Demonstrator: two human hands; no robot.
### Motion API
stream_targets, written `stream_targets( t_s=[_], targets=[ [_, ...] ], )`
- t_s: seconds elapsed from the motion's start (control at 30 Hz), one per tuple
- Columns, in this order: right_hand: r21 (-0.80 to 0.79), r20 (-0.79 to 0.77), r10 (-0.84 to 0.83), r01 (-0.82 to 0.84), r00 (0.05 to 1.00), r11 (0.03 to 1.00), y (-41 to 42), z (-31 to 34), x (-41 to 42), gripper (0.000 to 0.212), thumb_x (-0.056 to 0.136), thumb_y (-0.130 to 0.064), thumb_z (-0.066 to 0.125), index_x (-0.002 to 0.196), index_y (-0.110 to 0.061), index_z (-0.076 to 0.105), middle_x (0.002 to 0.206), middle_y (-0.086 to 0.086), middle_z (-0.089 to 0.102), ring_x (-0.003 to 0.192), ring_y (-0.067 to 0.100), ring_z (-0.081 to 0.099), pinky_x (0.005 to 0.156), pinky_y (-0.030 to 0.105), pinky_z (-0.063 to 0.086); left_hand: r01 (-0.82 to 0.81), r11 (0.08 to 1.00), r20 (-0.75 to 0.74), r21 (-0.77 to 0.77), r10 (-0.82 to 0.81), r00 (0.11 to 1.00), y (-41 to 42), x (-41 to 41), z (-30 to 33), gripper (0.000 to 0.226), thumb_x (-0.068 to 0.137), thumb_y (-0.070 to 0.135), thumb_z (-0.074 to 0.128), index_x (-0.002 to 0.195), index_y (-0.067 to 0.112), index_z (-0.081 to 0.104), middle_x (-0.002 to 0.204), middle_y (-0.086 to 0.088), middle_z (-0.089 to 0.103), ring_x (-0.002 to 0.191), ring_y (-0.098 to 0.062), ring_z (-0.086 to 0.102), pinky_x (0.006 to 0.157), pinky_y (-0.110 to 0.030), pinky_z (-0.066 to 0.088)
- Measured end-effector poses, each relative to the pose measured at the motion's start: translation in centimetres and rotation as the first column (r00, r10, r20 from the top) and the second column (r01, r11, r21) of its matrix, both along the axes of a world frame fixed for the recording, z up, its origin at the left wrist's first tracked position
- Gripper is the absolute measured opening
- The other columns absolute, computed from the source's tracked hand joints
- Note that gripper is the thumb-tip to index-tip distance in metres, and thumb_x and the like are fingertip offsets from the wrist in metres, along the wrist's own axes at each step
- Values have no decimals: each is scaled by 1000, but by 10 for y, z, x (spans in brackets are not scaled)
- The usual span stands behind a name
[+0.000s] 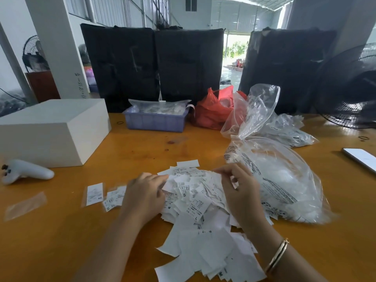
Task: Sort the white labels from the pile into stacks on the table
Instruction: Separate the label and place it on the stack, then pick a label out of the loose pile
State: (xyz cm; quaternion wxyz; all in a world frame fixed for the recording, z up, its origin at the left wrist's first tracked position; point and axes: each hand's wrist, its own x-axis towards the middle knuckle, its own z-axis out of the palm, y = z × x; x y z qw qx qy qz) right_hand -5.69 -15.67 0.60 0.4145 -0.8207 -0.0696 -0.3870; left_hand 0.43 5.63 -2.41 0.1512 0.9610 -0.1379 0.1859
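Seemingly between hands — pile (white).

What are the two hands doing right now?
Left hand: fingers curled into the pile of white labels; whether it grips one cannot be told.
Right hand: pinches a label at the pile's top.

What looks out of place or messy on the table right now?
Mostly the pile of labels: it sprawls loose and unsorted toward the near table edge. Left of it, the small stack is fanned askew beside the neater XS stack. Dark stains mark the table.
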Motion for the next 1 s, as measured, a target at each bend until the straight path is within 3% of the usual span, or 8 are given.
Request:
stream_targets(
  t_s=[0.17, 0.37, 0.53, 0.63, 0.73, 0.8, 0.87, 1.0],
  targets=[
    [-255, 155, -257, 290, 954, 923, -24, 6, 5, 16, 80, 6, 65, 85, -8, 72, 92, 4, 65, 93, 23, 54, 80, 32, 40, -10, 999, 40, -40, 11, 999, -2, -2, 1, 36, 95, 15, 50, 125, 31, 61, 119, 13, 67, 108, -11, 58, 91, -32, 39],
    [-458, -255, -529, 381, 809, 803, -49, -3, 11, 32, 95, -9, 44, 123, -18, 57, 123, 6, 62, 112, 25, 55, 97, 38, 36, 12, 987, -2, -157, -12, 1000, -3, -5, 3, 38, 89, 14, 64, 124, 27, 63, 107, 7, 72, 89, -11, 68, 75, -26, 55],
    [-527, -411, -537, 289, 736, 799, -50, -7, 14, 31, 98, -10, 34, 126, -19, 44, 88, 1, 59, 79, 21, 56, 79, 32, 37, -24, 987, 40, -162, 31, 999, -4, -5, 5, 34, 92, 12, 57, 121, 27, 64, 96, 6, 74, 71, -10, 64, 52, -15, 44],
    [-408, -453, -399, 212, 797, 888, -45, -7, 13, 32, 98, -12, 42, 130, -18, 43, 110, 5, 57, 76, 16, 52, 65, 24, 41, -12, 975, 109, -223, 37, 993, -5, -8, 9, 31, 91, 6, 59, 118, 20, 66, 89, 0, 73, 64, -11, 60, 49, -20, 48],
    [-265, -388, -339, 249, 857, 932, -47, -3, 15, 35, 98, -13, 44, 132, -14, 45, 134, 5, 45, 67, 10, 52, 53, 17, 37, 88, 952, 256, -293, -11, 967, -8, -13, 15, 28, 86, -2, 64, 111, 9, 68, 95, -7, 72, 75, -10, 60, 55, -10, 43],
    [-276, -351, -422, 338, 836, 900, -55, 2, 13, 36, 96, -4, 41, 131, -11, 49, 135, 8, 46, 78, 19, 57, 66, 29, 49, 170, 935, 332, -312, -60, 941, -13, -18, 20, 27, 83, -6, 66, 108, 5, 67, 95, -10, 70, 77, -14, 63, 58, -12, 47],
    [-449, -369, -569, 395, 735, 802, -65, 2, 12, 39, 93, -2, 40, 128, -12, 53, 131, 7, 53, 104, 27, 55, 93, 41, 42, 246, 919, 383, -308, -116, 916, -20, -22, 23, 27, 82, -8, 66, 106, 3, 67, 90, -10, 69, 70, -15, 62, 55, -15, 52],
    [-660, -445, -668, 287, 596, 695, -69, -1, 10, 27, 89, -5, 39, 104, -18, 58, 108, 1, 61, 103, 23, 52, 91, 38, 33, 350, 830, 289, -434, -240, 927, -38, -35, 23, 26, 87, -4, 61, 107, 11, 65, 91, 5, 63, 72, -6, 60, 64, -10, 52]
  ],
)
